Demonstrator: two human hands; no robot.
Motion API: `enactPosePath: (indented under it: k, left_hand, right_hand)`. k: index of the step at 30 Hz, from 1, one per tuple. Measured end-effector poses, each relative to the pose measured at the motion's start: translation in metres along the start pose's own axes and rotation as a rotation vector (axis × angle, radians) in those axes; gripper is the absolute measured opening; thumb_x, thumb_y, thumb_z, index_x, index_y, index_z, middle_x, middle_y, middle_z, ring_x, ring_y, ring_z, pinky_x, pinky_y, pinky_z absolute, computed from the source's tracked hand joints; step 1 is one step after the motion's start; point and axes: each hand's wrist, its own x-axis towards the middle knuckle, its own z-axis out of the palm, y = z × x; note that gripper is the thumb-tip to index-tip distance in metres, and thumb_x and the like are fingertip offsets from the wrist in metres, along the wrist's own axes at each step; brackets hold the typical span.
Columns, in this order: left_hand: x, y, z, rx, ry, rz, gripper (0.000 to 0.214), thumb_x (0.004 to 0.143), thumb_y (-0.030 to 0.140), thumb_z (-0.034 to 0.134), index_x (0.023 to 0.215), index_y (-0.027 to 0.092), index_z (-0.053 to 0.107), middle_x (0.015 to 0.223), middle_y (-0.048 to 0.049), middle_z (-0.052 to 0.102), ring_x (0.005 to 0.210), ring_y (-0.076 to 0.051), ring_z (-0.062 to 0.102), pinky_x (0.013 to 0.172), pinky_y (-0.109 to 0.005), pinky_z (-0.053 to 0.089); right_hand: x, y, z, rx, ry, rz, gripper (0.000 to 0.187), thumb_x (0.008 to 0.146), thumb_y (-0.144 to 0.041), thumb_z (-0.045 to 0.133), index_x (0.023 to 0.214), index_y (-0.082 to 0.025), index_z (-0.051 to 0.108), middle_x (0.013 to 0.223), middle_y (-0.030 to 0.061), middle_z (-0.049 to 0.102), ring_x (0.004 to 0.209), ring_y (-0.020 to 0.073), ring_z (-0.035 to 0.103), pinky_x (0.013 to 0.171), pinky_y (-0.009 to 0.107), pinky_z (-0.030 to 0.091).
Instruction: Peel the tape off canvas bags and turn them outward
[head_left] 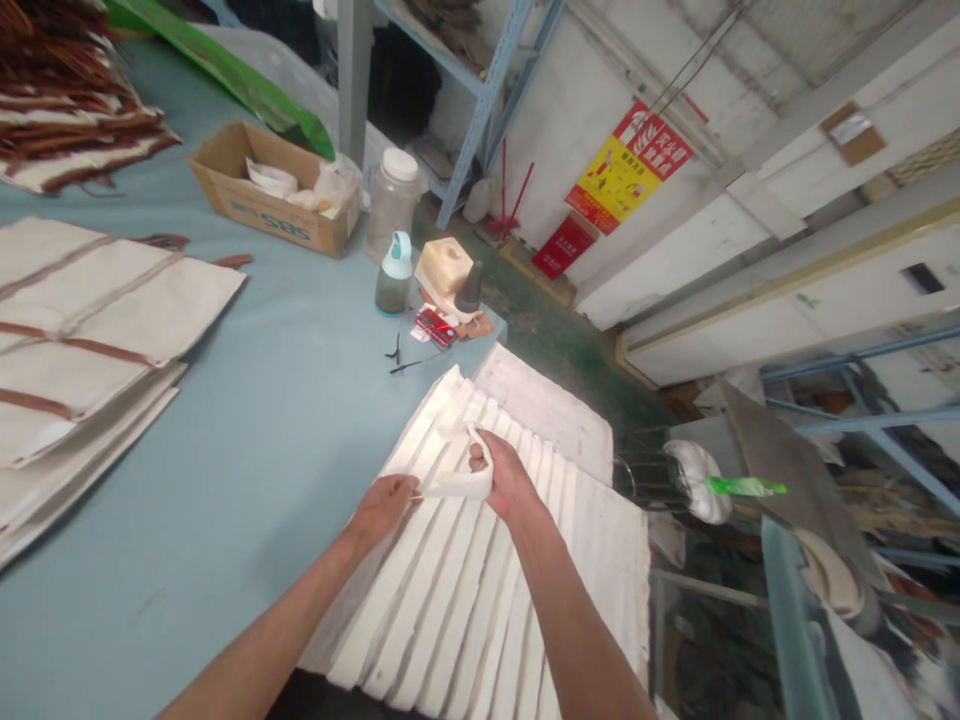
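A cream-white fabric strip (457,484) bends in a loop between my two hands. My right hand (508,472) grips the looped part, its fingers curled round it. My left hand (388,502) is closed in a pinch at the strip's left end. Below both hands lie several similar white strips (442,590), side by side in a slanting row. They rest on a pale sheet (611,560) at the table's edge; whether the strips are joined to it I cannot tell.
Flat cream fabric pieces with brown straps (112,300) lie left on the blue-grey table (300,430). Farther back stand a cardboard box (262,215), a clear jug (391,200), a small bottle (394,275) and a yellowish block (446,265). Metal racks stand beyond.
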Motion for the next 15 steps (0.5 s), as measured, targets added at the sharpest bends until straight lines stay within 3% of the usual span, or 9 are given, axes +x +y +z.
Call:
enactPosePath:
  k: [5, 10, 15]
  left_hand:
    - [0.01, 0.0, 0.001, 0.036, 0.044, -0.062, 0.032, 0.11, 0.04, 0.076, 0.132, 0.017, 0.074, 0.13, -0.0104, 0.078, 0.108, -0.027, 0.079, 0.094, -0.047, 0.069]
    - [0.013, 0.002, 0.005, 0.038, 0.082, -0.08, 0.032, 0.11, 0.041, 0.077, 0.131, 0.017, 0.074, 0.126, -0.0097, 0.079, 0.103, -0.025, 0.079, 0.09, -0.045, 0.07]
    - [0.014, 0.001, 0.008, 0.002, 0.139, -0.078, 0.033, 0.11, 0.04, 0.077, 0.133, 0.017, 0.074, 0.128, -0.0101, 0.079, 0.105, -0.025, 0.079, 0.09, -0.045, 0.07]
  right_hand:
    - [0.021, -0.05, 0.004, 0.027, 0.035, -0.099, 0.034, 0.111, -0.038, 0.076, 0.137, -0.017, 0.071, 0.13, 0.0097, 0.076, 0.104, 0.0238, 0.078, 0.087, 0.041, 0.07]
    - [0.053, -0.119, 0.012, 0.047, 0.019, -0.222, 0.037, 0.111, -0.039, 0.076, 0.141, -0.018, 0.07, 0.137, 0.0112, 0.074, 0.113, 0.0268, 0.077, 0.094, 0.046, 0.069]
    - [0.085, -0.19, 0.02, 0.073, -0.073, -0.471, 0.034, 0.111, -0.039, 0.076, 0.136, -0.017, 0.072, 0.13, 0.0096, 0.076, 0.104, 0.0239, 0.078, 0.088, 0.042, 0.07]
